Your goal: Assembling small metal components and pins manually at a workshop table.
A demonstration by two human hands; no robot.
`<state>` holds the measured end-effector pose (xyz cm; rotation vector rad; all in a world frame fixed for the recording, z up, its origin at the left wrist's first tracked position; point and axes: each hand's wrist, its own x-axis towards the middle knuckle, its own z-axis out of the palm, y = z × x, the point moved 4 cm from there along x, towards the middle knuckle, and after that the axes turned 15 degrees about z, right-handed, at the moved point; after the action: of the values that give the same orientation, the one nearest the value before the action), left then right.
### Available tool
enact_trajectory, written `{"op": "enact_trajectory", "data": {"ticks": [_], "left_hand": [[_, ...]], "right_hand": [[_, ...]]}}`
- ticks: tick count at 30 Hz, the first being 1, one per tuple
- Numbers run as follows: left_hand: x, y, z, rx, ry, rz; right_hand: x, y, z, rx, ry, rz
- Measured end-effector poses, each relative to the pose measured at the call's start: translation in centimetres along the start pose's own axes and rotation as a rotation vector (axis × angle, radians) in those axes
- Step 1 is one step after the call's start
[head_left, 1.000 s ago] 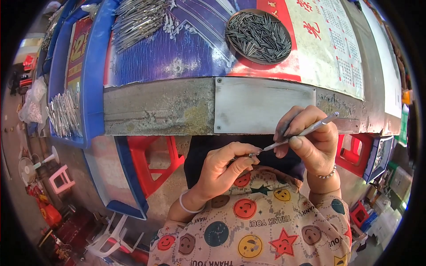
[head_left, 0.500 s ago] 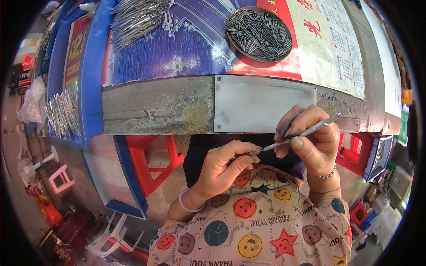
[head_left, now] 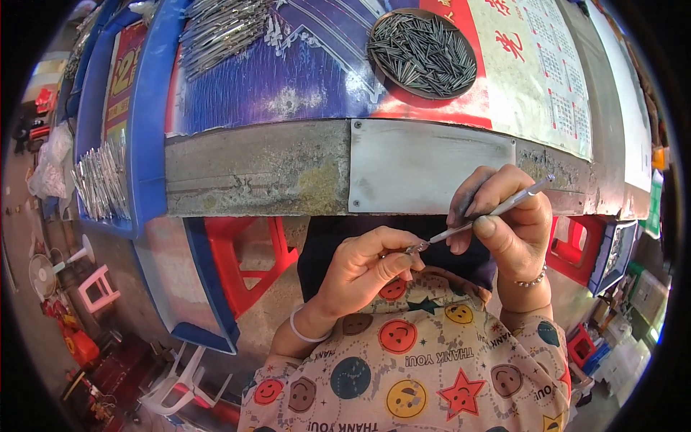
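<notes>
- head view, item one: our right hand (head_left: 504, 223), closed in a pen-like pinch around a slim metal rod (head_left: 489, 214); the rod runs from upper right down to lower left, its low end meeting our left hand.
- head view, item two: our left hand (head_left: 367, 270), fingers curled shut on a small metal piece (head_left: 415, 248) pinched at the thumb and fingertips; the piece is too small for us to tell its form. it touches the rod's tip, just below the table edge and above our lap.
- handling, as we judge it: the rod looks light, stiff and smooth, apt to roll or slide in the fingers; best held near its middle, close to the working end, as it is now. the small piece looks light and easy to drop; it wants a firm fingertip pinch.
- head view, item three: worn grey table edge (head_left: 259, 169) with a plain metal plate (head_left: 428, 165) screwed to its front, directly above our hands.
- head view, item four: round dark dish (head_left: 381, 29) heaped with thin metal pins, on the tabletop beyond the plate, well apart from our hands.
- head view, item five: loose bundle of silvery rods (head_left: 219, 29) at top left of the table; another bundle (head_left: 101, 180) in a blue tray (head_left: 147, 122) at the left.
- head view, item six: red plastic stool (head_left: 245, 252) under the table, left of our left hand.
- head view, item seven: patterned garment (head_left: 417, 367) with round faces and stars across our lap; white bangle (head_left: 302, 331) on the left wrist, bead bracelet (head_left: 529, 281) on the right.
</notes>
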<state>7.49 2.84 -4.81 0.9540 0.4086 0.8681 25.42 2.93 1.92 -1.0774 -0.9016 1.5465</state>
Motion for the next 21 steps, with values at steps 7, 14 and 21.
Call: {"op": "enact_trajectory", "data": {"ticks": [7,14,21], "left_hand": [[0.4,0.1,-0.2,0.042,0.006,-0.007],[0.5,0.7,0.0,0.514,-0.106,0.133],[0.3,0.8,-0.2,0.526,-0.041,0.156]], "right_hand": [[0.2,-0.6,0.1,-0.090,0.008,0.024],[-0.2,-0.7,0.7,-0.569,-0.060,-0.032],[-1.4,0.0,1.1,-0.564,0.047,-0.069]]}}
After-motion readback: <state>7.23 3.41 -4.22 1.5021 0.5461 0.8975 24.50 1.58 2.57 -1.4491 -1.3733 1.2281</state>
